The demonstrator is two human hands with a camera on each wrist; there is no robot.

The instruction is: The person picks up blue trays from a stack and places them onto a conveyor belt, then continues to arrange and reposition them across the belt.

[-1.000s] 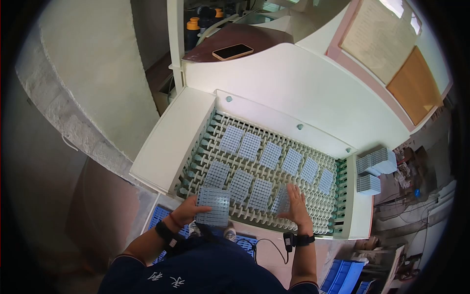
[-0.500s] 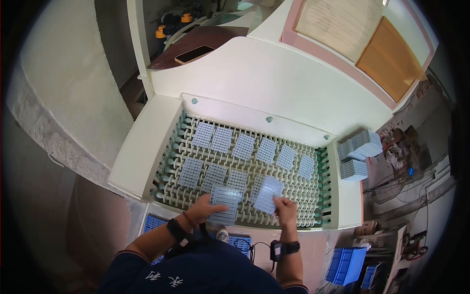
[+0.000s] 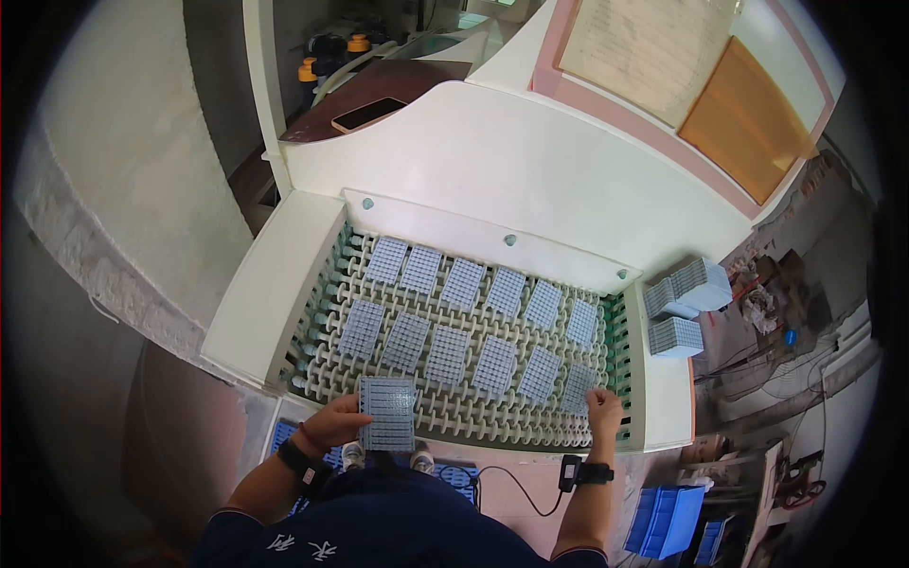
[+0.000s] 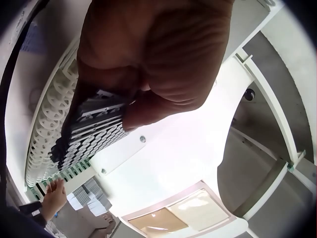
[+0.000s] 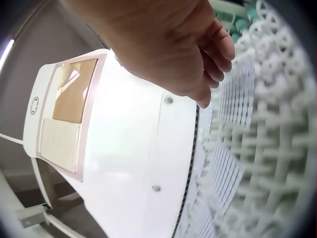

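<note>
In the head view my left hand (image 3: 337, 422) grips light blue-grey mosaic tile sheets (image 3: 387, 414) near my body, thumb on the upper face. The left wrist view shows layered edges of the held sheets (image 4: 94, 131) under the hand. On the right, my right hand (image 3: 604, 411) has its bent fingertips at the corner of the last mosaic sheet (image 3: 579, 388) in the near row. From the right wrist, its fingers (image 5: 223, 42) look loosely curled beside a sheet (image 5: 237, 94) lying on the rollers. Two rows of such sheets lie on the white roller conveyor (image 3: 492, 424).
A white panel (image 3: 454, 180) rises behind the conveyor, with a phone (image 3: 368, 115) on the ledge above. Stacked sheets (image 3: 675, 337) stand on the right side ledge (image 3: 668, 407). Blue crates (image 3: 663, 521) sit on the floor at lower right.
The right hand carried a pinched sheet over the near row half a second ago; now it is farther right, and that row reaches farther right. The left hand still holds its sheets.
</note>
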